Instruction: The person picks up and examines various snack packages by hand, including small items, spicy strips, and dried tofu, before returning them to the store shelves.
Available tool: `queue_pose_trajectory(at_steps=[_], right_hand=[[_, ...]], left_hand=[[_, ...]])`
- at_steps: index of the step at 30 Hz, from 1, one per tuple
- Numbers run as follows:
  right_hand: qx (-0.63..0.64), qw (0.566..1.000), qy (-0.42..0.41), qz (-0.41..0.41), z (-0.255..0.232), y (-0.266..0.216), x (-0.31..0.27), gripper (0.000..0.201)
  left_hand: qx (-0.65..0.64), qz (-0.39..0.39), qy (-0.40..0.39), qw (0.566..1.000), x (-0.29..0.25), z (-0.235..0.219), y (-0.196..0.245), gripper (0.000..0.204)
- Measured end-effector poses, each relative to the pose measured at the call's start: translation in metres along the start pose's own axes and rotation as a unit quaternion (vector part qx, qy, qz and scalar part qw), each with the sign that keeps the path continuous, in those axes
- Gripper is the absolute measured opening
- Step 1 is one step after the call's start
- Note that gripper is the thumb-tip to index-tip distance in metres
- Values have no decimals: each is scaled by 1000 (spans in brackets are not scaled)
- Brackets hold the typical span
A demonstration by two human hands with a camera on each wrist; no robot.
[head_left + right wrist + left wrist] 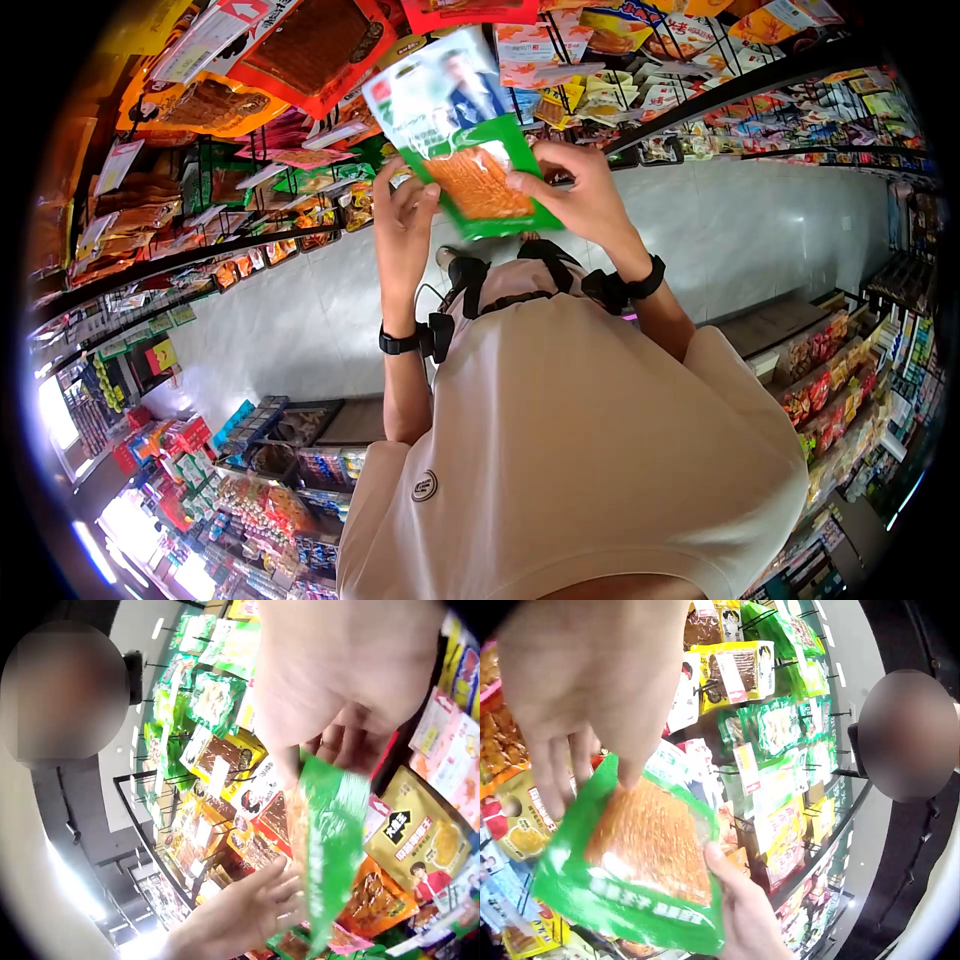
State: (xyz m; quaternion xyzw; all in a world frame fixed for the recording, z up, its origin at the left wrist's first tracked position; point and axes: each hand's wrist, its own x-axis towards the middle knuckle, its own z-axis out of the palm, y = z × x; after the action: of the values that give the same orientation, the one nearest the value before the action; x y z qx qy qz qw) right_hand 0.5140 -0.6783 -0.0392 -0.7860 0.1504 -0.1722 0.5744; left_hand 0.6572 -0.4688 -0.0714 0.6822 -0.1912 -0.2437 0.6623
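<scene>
A green-and-white snack packet (480, 170) with a clear window, showing flat orange-brown ridged strips inside, is held up before the shelf. My right hand (585, 190) pinches its right edge, thumb on the front face and fingers behind. My left hand (405, 205) is at the packet's left edge, thumb tip right beside it and fingers loosely bent. In the right wrist view, the left hand (240, 911) has its fingers extended toward the packet (334, 832). Left thumb (630, 769) overlaps the packet's front (652, 847) in the left wrist view.
Racks of hanging snack bags (320, 50) fill the front and left, with price tags (215, 35) on their hooks. A grey tiled floor (720, 220) lies below. Behind me are more stocked shelves (830, 370). A gold snack bag (420, 832) hangs close by the right hand.
</scene>
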Motion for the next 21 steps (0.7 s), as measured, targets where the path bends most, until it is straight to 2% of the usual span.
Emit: queue_pose_trajectory(at_steps=[2, 4, 5, 6, 8, 9, 10, 12, 13, 15, 16, 18, 19, 21], right_hand=[[-19, 999, 17, -29, -5, -4, 8, 22], [-123, 990, -27, -59, -13, 16, 20, 22], [-195, 977, -74, -36, -18, 25, 25, 22], [-197, 977, -74, -37, -18, 21, 25, 22], [-168, 979, 20, -113, -20, 6, 30, 23], [-156, 985, -18, -73, -23, -2, 32, 22], [-156, 985, -21, -74, -22, -1, 32, 22], [-123, 982, -6, -145, -19, 2, 37, 23], [-123, 981, -9, -148, -18, 0, 38, 23], [-40, 994, -10, -104, -16, -7, 34, 23], [-41, 993, -11, -106, -13, -6, 34, 23], [22, 998, -5, -62, -7, -1, 30, 23], [22, 998, -5, -61, -8, -1, 29, 23], [38, 998, -46, 13, -11, 0, 29, 19]], left_hand=[[30, 6, 10, 999, 0, -3, -12, 50], [80, 24, -8, 996, 2, -9, -19, 48], [78, 26, -7, 997, 0, -12, -21, 48], [80, 16, -29, 996, -1, -16, -22, 48], [78, 10, -44, 996, 2, -15, -24, 48], [80, 6, -40, 996, 1, -14, -25, 50], [83, 4, -36, 996, 0, -12, -26, 51], [73, -7, -25, 997, 1, -4, -23, 57], [94, 10, -24, 995, 1, 0, -19, 60], [91, 31, -14, 995, -2, 5, -10, 58], [90, 33, -12, 995, -1, 2, -9, 58], [58, 2, -77, 995, -1, -7, -9, 44], [58, 1, -78, 995, -3, -7, -8, 44], [58, 33, -41, 997, -6, -8, -4, 31]])
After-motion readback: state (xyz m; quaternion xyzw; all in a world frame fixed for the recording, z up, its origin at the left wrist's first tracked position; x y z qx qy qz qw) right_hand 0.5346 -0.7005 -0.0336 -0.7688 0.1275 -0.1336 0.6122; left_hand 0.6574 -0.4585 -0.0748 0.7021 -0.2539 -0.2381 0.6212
